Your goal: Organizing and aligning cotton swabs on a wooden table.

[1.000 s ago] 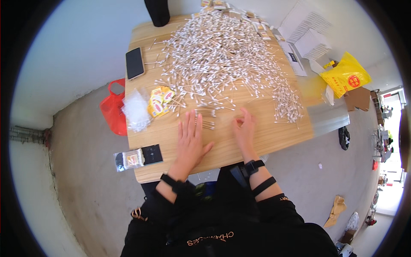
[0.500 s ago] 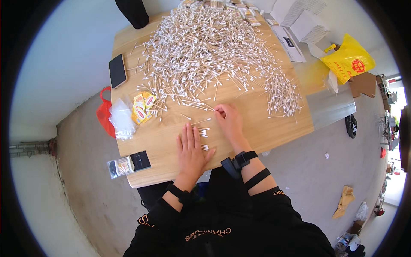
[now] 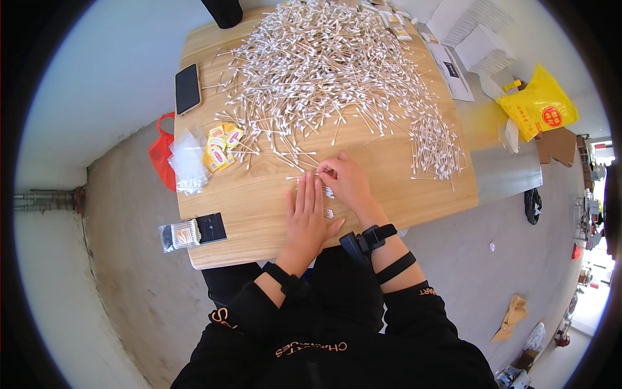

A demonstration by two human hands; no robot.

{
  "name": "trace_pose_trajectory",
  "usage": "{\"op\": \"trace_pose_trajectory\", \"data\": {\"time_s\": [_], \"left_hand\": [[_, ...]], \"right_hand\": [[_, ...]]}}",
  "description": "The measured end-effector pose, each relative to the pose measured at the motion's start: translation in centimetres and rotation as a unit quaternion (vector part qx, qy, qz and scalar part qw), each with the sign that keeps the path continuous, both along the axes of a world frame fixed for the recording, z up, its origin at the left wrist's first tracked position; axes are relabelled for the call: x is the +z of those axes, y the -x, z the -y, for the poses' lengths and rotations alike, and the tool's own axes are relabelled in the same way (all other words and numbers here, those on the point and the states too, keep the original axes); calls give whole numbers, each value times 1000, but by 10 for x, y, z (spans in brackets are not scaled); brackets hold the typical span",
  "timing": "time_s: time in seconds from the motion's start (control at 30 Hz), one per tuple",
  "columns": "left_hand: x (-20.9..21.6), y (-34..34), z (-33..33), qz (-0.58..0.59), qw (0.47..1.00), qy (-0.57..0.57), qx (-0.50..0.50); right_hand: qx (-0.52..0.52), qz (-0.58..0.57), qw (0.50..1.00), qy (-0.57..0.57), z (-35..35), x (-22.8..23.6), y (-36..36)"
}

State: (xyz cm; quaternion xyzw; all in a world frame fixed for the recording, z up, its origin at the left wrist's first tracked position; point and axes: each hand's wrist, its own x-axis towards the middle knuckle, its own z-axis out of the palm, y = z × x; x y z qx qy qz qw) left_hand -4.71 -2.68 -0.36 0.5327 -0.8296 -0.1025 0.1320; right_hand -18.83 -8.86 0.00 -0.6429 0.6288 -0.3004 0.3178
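On the wooden table [image 3: 259,223] my left hand [image 3: 306,220] lies flat, its fingers stretched out over a small row of cotton swabs [image 3: 328,212]. Only the white tips of that row show beside the palm and fingers; the rest is hidden. Just past the left fingertips, my right hand [image 3: 348,185] pinches a cotton swab [image 3: 314,173] between thumb and forefinger. A large heap of loose cotton swabs [image 3: 324,71] spreads beyond both hands, and a few stray ones lie between the heap and my fingers.
To the left lie a phone [image 3: 188,89], yellow-and-white paper cards [image 3: 220,148], clear plastic bags [image 3: 188,165] and a filled swab packet [image 3: 183,234] on a dark pad. A red bag [image 3: 162,159] hangs by the left edge. At right stands a yellow bag [image 3: 538,107].
My right hand has come in close to the left fingertips, bringing the pinched swab above the row. The left hand stays flat on the swabs. The whole view has shifted slightly.
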Motion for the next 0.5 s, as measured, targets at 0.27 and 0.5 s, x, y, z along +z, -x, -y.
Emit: {"op": "trace_pose_trajectory", "data": {"time_s": [0.27, 0.5], "left_hand": [[14, -11, -4, -35, 999, -13, -30], [-4, -11, 3, 20, 998, -13, -56]], "right_hand": [[57, 114, 992, 6, -9, 3, -3], [9, -39, 999, 37, 31, 12, -59]]}}
